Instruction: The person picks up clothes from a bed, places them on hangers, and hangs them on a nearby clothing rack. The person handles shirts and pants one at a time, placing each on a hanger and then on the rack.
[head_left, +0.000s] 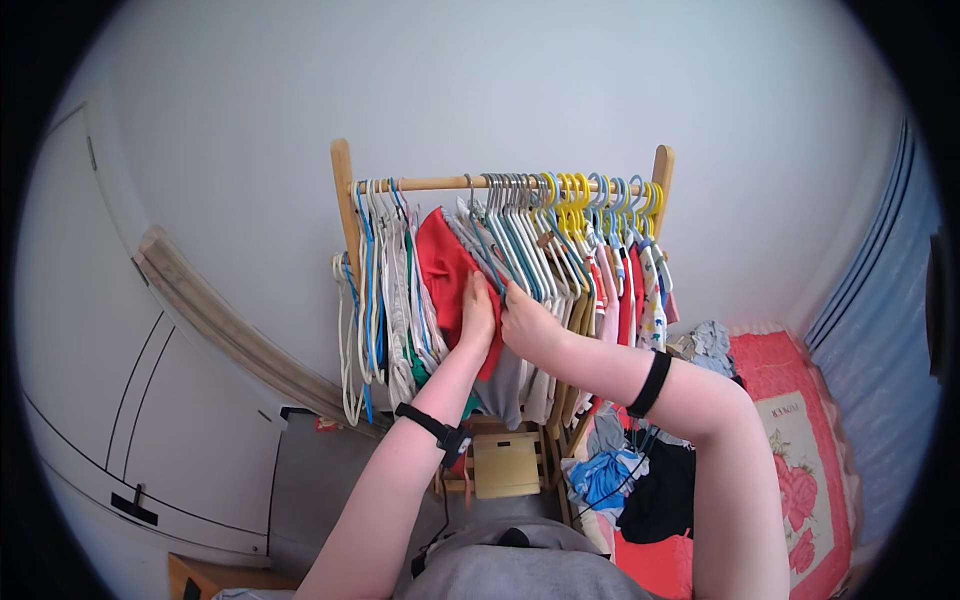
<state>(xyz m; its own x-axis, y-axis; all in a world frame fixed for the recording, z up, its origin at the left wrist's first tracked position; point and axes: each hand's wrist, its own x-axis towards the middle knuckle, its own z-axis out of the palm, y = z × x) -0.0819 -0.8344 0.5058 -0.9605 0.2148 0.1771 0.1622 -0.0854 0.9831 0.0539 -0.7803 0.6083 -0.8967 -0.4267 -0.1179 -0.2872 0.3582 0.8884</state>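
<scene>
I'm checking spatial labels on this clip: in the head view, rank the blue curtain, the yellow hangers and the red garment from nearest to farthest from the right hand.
1. Red garment: right beside the right hand, on its left.
2. Yellow hangers: above and to the right.
3. Blue curtain: far right.

Soft, even light brightened the pale wall [500, 90]. Black vignetting ringed the view, and fisheye distortion bowed the white door [110, 340] near the left rim.
</scene>
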